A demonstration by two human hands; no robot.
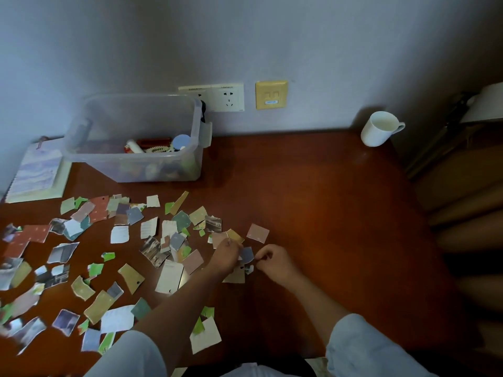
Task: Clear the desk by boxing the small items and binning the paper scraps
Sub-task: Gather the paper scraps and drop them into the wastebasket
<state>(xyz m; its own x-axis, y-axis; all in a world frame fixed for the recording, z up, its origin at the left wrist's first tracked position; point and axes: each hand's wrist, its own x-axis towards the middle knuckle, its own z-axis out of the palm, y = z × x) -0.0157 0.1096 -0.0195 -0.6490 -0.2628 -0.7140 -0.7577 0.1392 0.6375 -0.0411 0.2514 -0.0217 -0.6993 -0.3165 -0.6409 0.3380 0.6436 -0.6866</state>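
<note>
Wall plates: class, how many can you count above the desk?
3. A yellow plate at right, a white socket plate left of it, and a second white plate beside that, partly hidden behind the clear box.

A reddish-brown worktop (pixel 313 200) is set against a pale grey wall (pixel 272 36). White sockets (pixel 227 97) and a yellow plate (pixel 271 94) are mounted there.

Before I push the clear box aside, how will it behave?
The clear box probably slides easily on the glossy desk. Its thin translucent walls may flex under a one-sided grip. The small items lie loose inside, so they would likely shift.
</note>
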